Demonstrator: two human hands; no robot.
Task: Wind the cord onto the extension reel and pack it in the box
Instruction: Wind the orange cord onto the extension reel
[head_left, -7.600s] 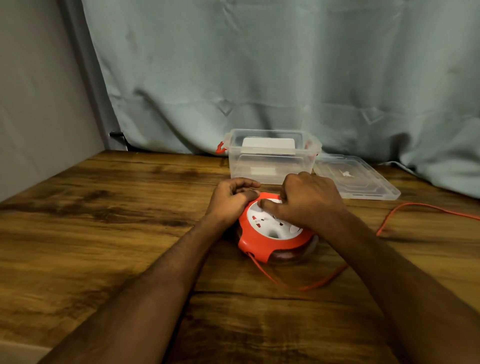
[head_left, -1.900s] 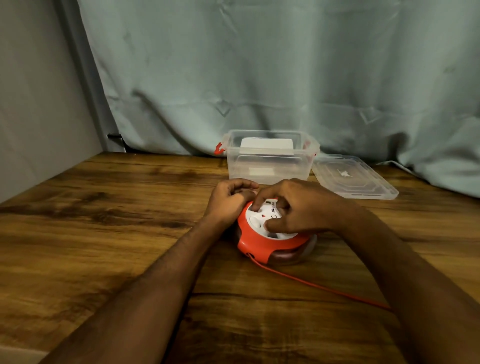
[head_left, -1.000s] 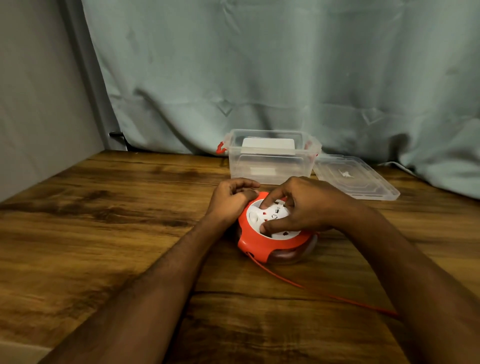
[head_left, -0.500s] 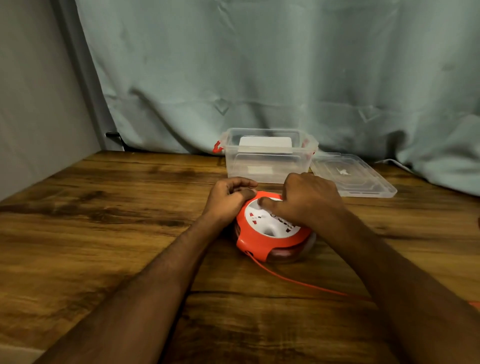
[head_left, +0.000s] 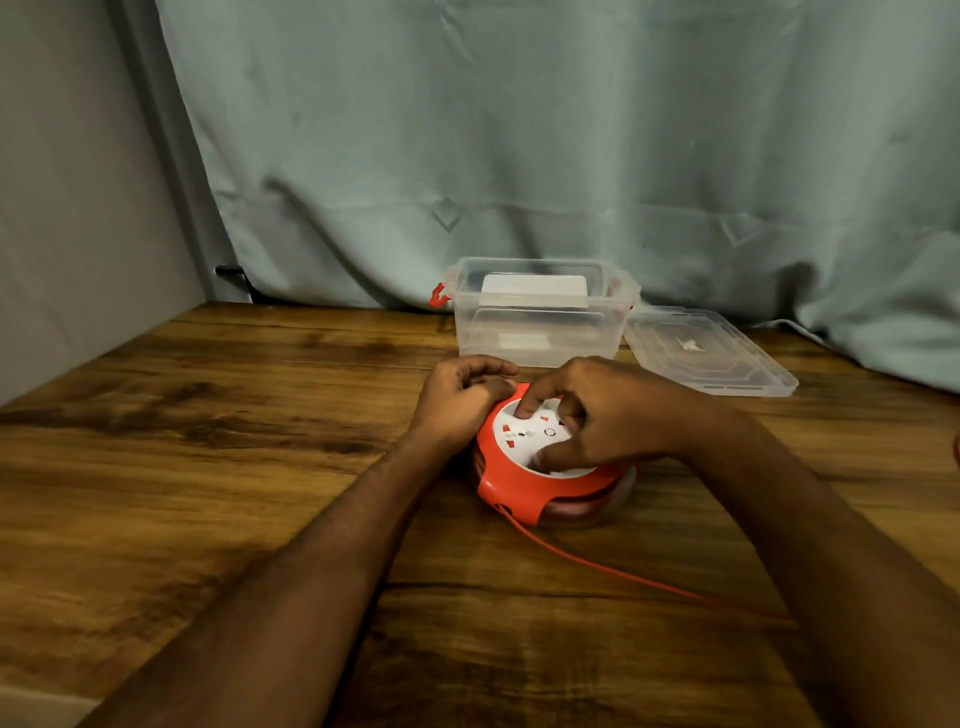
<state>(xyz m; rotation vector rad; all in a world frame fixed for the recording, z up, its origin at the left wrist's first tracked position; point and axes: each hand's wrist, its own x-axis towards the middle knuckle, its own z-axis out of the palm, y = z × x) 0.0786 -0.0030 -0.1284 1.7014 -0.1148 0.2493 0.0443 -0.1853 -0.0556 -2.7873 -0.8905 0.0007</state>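
An orange extension reel (head_left: 524, 488) with a white socket face lies flat on the wooden table (head_left: 208, 467). My left hand (head_left: 460, 397) clasps the reel's far left rim. My right hand (head_left: 597, 410) rests on the white face, index finger and thumb pressed onto it. A thin orange cord (head_left: 613, 569) leaves the reel's front and runs right, under my right forearm. Wound cord shows through the reel's clear lower rim. Behind the reel stands the clear plastic box (head_left: 540, 332), open, with red latches.
The box's clear lid (head_left: 706, 353) lies flat to the right of the box. A pale blue curtain (head_left: 519, 156) hangs along the table's back edge. A grey wall bounds the left side.
My right hand has turned on the reel's white face, and the socket markings have rotated. The loose cord on the table has shortened and straightened. My left hand has stayed on the rim.
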